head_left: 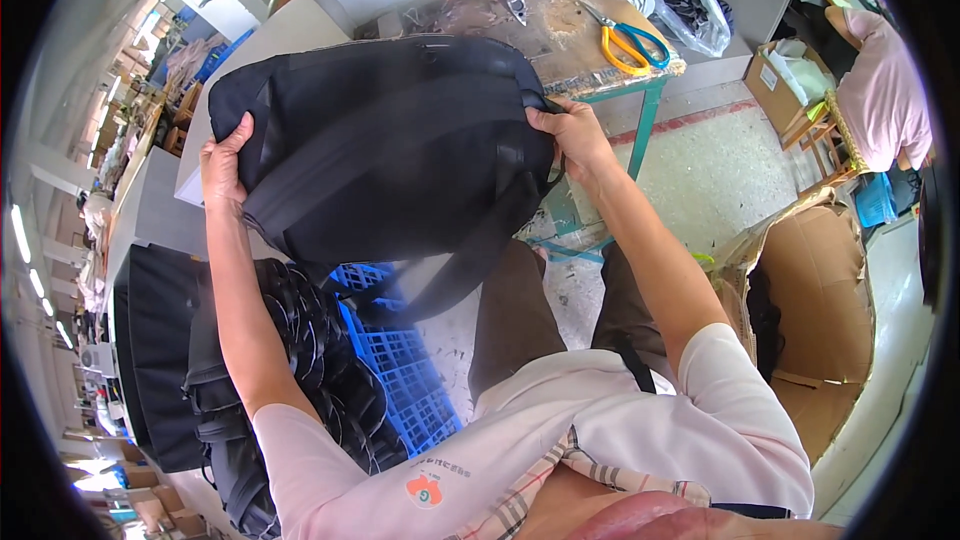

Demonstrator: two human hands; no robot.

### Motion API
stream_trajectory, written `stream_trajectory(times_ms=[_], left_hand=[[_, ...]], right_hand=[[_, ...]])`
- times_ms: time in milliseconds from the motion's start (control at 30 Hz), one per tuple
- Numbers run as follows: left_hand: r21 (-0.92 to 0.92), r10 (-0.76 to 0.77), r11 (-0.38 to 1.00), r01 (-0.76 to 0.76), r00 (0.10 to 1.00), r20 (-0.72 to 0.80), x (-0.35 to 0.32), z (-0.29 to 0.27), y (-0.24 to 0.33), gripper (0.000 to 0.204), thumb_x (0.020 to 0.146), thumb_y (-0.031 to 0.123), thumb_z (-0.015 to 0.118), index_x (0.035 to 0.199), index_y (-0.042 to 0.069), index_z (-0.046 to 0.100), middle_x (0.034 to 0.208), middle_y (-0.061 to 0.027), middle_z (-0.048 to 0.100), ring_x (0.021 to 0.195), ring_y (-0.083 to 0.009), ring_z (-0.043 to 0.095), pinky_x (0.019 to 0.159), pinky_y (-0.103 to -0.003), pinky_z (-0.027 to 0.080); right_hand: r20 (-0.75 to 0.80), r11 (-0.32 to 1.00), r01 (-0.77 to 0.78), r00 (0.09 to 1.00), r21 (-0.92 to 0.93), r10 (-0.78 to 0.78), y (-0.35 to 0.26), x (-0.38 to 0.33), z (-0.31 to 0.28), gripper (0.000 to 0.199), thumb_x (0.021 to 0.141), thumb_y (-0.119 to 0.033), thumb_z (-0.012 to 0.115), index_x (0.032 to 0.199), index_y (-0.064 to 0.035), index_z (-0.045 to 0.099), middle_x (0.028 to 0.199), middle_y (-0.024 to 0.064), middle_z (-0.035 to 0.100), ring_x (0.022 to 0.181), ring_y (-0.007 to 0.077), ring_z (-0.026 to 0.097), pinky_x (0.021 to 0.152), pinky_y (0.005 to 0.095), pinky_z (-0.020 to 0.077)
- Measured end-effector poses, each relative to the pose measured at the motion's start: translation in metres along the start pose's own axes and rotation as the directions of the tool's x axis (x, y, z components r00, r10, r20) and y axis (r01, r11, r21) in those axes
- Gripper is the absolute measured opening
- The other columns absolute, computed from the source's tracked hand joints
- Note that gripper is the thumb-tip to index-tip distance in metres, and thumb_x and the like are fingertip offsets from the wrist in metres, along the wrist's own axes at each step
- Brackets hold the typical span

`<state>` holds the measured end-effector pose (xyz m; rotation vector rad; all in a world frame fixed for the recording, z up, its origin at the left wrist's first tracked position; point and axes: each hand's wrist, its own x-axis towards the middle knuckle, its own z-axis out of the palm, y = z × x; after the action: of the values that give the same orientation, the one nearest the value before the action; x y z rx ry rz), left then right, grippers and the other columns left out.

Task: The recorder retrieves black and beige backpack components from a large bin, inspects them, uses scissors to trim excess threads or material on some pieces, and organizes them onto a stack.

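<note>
A black backpack (400, 155) is stretched sideways between my two hands, raised in front of me at the worktable. My left hand (226, 162) grips its left end, thumb on top and fingers underneath. At the other end my right hand (577, 143) is closed on the edge of the bag, near a short loop of strap. A wide black strap (440, 285) hangs loose from the lower side of the backpack. The fingertips beneath the bag are hidden.
Scissors with yellow and blue handles (632, 46) lie on the worn worktable (560, 25). At my left, black bags (300, 340) are piled by a blue plastic pallet (400, 370). An open cardboard box (815, 290) stands at my right. Another person (885, 90) sits beyond it.
</note>
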<state>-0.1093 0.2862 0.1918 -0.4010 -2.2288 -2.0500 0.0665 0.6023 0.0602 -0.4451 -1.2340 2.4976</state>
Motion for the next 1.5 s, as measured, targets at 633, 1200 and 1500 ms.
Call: stream_trajectory(times_ms=[633, 1200, 1500], left_hand=[[0.012, 0.150, 0.988, -0.151, 0.987, 0.058, 0.021, 0.034, 0.013, 0.032, 0.067, 0.010, 0.069, 0.092, -0.004, 0.056, 0.086, -0.0102, 0.061, 0.072, -0.0157, 0.059, 0.067, -0.025, 0.047], [0.221, -0.089, 0.968, -0.121, 0.657, 0.749, -0.087, 0.096, -0.008, 0.038, 0.066, 0.006, 0.066, 0.101, -0.001, 0.056, 0.088, -0.0026, 0.060, 0.079, -0.0107, 0.055, 0.073, -0.023, 0.042], [-0.309, -0.177, 0.920, 0.242, 0.958, 0.225, -0.052, 0.059, -0.059, 0.021, 0.072, 0.014, 0.064, 0.090, 0.005, 0.060, 0.086, -0.0050, 0.061, 0.076, -0.0149, 0.058, 0.071, -0.027, 0.045]], right_hand=[[-0.017, 0.996, -0.028, 0.999, 0.082, 0.029, -0.012, 0.028, -0.015, 0.020, 0.072, 0.002, 0.059, 0.090, 0.0084, 0.055, 0.080, 0.0123, 0.059, 0.067, 0.0181, 0.058, 0.059, 0.0284, 0.0496], [0.775, 0.074, 0.795, 0.604, -0.602, -0.184, -0.066, -0.028, 0.060, 0.028, 0.068, -0.021, 0.063, 0.088, -0.0026, 0.058, 0.081, 0.0129, 0.058, 0.082, 0.0283, 0.054, 0.072, 0.0330, 0.0421], [0.359, 0.915, 0.245, 0.925, -0.321, -0.122, 0.023, -0.022, -0.023, 0.040, 0.073, -0.018, 0.064, 0.102, 0.0046, 0.050, 0.093, 0.0059, 0.056, 0.083, 0.0094, 0.050, 0.075, 0.0229, 0.0401]])
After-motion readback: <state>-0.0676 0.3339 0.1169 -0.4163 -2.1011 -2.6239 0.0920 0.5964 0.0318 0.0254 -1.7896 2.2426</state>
